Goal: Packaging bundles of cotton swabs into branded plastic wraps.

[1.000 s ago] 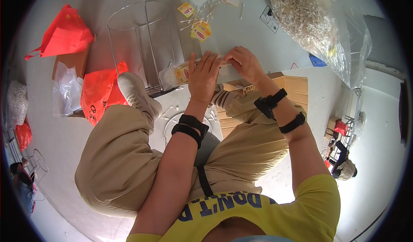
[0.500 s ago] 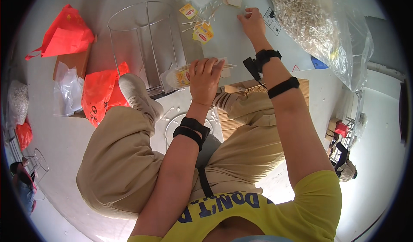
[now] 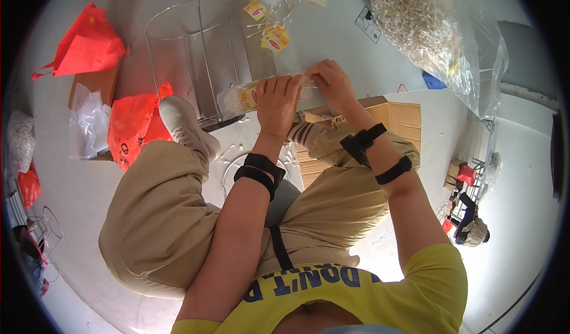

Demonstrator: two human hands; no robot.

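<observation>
A clear plastic bag of cotton swabs [image 3: 229, 101] with a yellow printed card inside lies sideways above the table's near edge. My left hand [image 3: 278, 105] is wrapped around it from above. White swab ends [image 3: 307, 81] stick out at the bag's right end. There my right hand [image 3: 333, 86] is closed, with thumb and fingers pinched at the swab tips; its fingers partly hide them. Beyond the bag, loose cotton swabs [image 3: 285, 18] lie scattered on the grey table around yellow cards [image 3: 275, 39].
A large clear sack of swabs [image 3: 409, 19] stands at the far right. To the left are a wire frame [image 3: 202, 31], red bags [image 3: 95, 46] and a cardboard box with clear plastic [image 3: 90, 120]. An open carton [image 3: 404, 120] sits below the table edge by my leg.
My right hand has come back from the far side of the table to the bag's right end. My left hand still holds the bag in about the same place.
</observation>
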